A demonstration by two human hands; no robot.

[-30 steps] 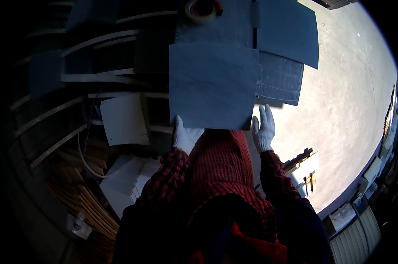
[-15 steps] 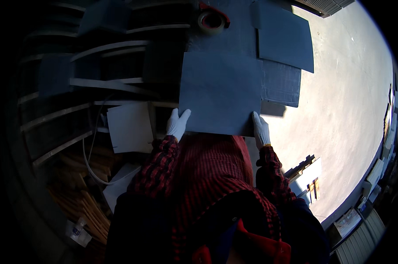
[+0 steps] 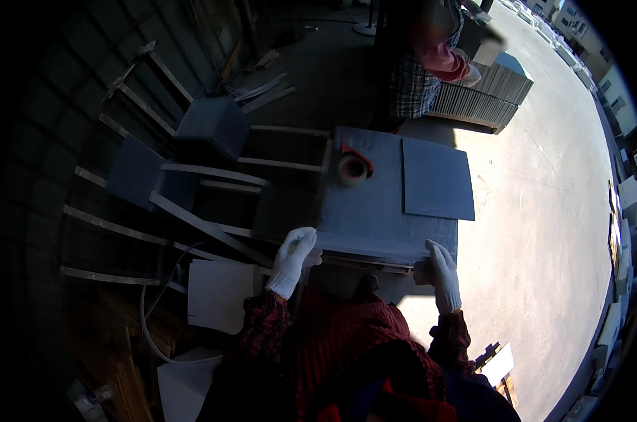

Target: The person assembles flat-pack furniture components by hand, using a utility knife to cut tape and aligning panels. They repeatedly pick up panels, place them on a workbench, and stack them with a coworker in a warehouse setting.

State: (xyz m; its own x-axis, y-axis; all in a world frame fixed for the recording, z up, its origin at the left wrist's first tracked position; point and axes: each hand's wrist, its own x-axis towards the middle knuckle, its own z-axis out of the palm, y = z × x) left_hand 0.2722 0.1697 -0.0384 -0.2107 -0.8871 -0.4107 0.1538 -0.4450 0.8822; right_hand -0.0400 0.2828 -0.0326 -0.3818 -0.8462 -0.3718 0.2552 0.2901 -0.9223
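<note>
1. Gripping a grey slab (image 3: 375,211) at its near edge, the left hand (image 3: 292,259) and right hand (image 3: 442,273), both in white gloves, close their fingers over the two near corners.
2. Lying flat on a stack of like slabs, the slab runs its longer side away from the person, toward a co-worker in a checked shirt (image 3: 420,67).
3. Matte, dark grey and square-cornered, it carries a tape roll (image 3: 351,167) and a smaller grey sheet (image 3: 437,178).
4. Wooden racks (image 3: 192,190) holding more panels stand to the left.
</note>
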